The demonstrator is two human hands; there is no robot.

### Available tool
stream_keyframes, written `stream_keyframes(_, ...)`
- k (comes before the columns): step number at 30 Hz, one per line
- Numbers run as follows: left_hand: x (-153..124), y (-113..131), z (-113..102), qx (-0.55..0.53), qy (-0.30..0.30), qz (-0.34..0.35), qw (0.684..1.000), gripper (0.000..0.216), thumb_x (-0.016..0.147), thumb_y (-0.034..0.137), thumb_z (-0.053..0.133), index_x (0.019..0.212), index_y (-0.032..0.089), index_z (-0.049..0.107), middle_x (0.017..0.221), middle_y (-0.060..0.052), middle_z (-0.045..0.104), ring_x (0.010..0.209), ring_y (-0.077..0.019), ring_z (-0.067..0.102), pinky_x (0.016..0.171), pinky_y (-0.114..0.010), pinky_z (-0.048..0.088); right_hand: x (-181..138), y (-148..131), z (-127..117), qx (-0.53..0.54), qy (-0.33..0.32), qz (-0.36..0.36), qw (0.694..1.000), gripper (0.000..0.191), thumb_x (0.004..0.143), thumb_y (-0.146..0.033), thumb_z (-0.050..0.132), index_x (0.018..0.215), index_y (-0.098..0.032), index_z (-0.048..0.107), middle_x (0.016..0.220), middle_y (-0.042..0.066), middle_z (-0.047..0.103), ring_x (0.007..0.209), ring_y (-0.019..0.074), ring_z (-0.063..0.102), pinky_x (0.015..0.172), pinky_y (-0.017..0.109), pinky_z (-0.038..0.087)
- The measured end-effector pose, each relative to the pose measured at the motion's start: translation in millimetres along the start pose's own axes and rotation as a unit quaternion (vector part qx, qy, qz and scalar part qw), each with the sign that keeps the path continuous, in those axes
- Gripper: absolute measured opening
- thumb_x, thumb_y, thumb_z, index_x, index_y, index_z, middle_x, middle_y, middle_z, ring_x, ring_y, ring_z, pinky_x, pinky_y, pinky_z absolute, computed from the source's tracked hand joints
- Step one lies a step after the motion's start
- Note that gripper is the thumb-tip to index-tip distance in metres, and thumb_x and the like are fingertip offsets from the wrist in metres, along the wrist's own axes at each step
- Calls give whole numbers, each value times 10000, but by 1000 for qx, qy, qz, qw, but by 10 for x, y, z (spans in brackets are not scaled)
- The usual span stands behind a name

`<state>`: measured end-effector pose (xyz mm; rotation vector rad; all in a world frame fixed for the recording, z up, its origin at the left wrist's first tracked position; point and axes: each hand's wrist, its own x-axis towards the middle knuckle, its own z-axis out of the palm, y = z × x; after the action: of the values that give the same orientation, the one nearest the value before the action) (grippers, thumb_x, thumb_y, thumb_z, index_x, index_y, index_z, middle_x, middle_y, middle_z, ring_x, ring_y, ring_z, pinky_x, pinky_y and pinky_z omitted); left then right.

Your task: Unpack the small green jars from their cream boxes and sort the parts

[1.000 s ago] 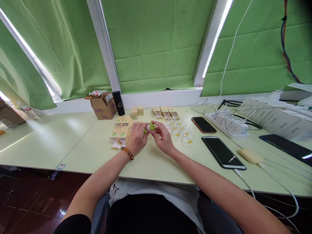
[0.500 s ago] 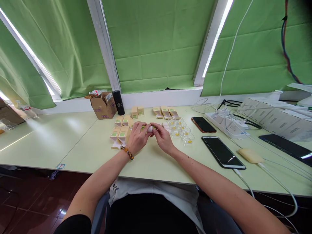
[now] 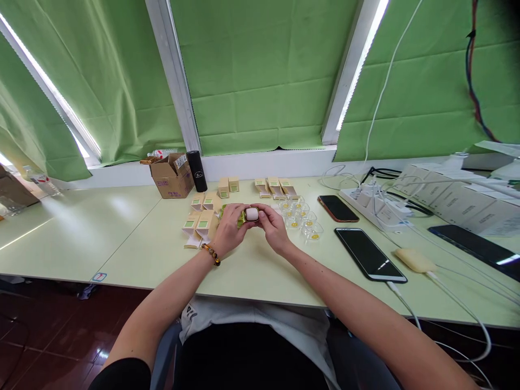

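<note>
Both my hands meet over the pale green table (image 3: 134, 238), pinching one small object with a white end and a green part (image 3: 251, 214). My left hand (image 3: 228, 230), with a beaded bracelet at the wrist, curls round its left side. My right hand (image 3: 273, 228) grips its right side with thumb and fingers. Just left of my hands lie several small tan boxes with green labels (image 3: 199, 223). To the right stand several clear little cups with yellow dots (image 3: 304, 219).
A cardboard box (image 3: 173, 175) and a black cylinder (image 3: 197, 171) stand at the back by the window sill. More tan boxes (image 3: 276, 187) lie behind the cups. Two phones (image 3: 369, 253), a power strip (image 3: 376, 205), cables and white boxes (image 3: 463, 197) fill the right side.
The object was turned between my fingers: its green side faced up a second ago, and its white end faces up now. Both hands stayed in the same spot.
</note>
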<state>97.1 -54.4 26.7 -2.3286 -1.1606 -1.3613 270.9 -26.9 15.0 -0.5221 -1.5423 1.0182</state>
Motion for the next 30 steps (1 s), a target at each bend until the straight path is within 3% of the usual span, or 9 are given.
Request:
stream_keyframes(3,-4,-49,7,-22,-11,-28,999,425,977,298,718,1375,231,583,1246,-114,665,1199,-273,607,1045,-477,549,7,-49,-42,-108,14,-65,992,422,1051,-544,501,1298,-259,689,1307,125,670,1028,243,692,863,430,658)
stream_keyframes(7,10,-83,-26,-7,-13,-54,998,415,953,319,758,1340,236,635,1217,-105,681,1182,-264,623,1032,-456,552,36,-65,-132,-225,-2,-159,961,387,1003,-424,621,1360,-286,686,1340,131,645,1018,249,670,817,422,638)
stream_keyframes(11,29,-156,-60,-22,-27,-47,998,420,921,343,799,1307,229,677,1176,-85,698,1140,-239,637,1002,-418,562,84,-22,-207,-218,-42,-160,962,355,975,-361,663,1316,-283,724,1250,112,649,873,205,662,743,402,642)
stream_keyframes(15,41,-245,-84,-32,-49,-24,998,430,896,379,824,1279,224,702,1149,-81,699,1101,-235,651,977,-410,574,101,19,-229,-211,-65,-150,964,365,979,-372,662,1332,-294,714,1213,101,616,909,213,673,801,435,667)
stream_keyframes(18,46,-239,-100,-40,-42,-30,998,400,964,374,741,1330,225,676,1192,-101,699,1142,-239,652,992,-415,577,85,29,-212,-226,-51,-169,958,326,1013,-379,624,1314,-284,703,1213,106,615,883,209,684,822,449,668)
stream_keyframes(23,36,-105,-94,-44,-43,-25,998,362,1070,352,549,1391,196,609,1166,-123,712,1100,-235,665,969,-411,577,47,30,-188,-304,-47,-223,925,325,1062,-369,540,1351,-259,640,1264,152,627,1000,257,694,814,435,653)
stream_keyframes(30,9,-40,-53,-30,-24,-24,999,354,1082,336,491,1383,177,587,1100,-116,712,1007,-220,681,910,-396,585,34,-10,-184,-409,-48,-262,873,341,1093,-351,455,1388,-247,591,1242,163,649,1053,273,691,771,392,628)
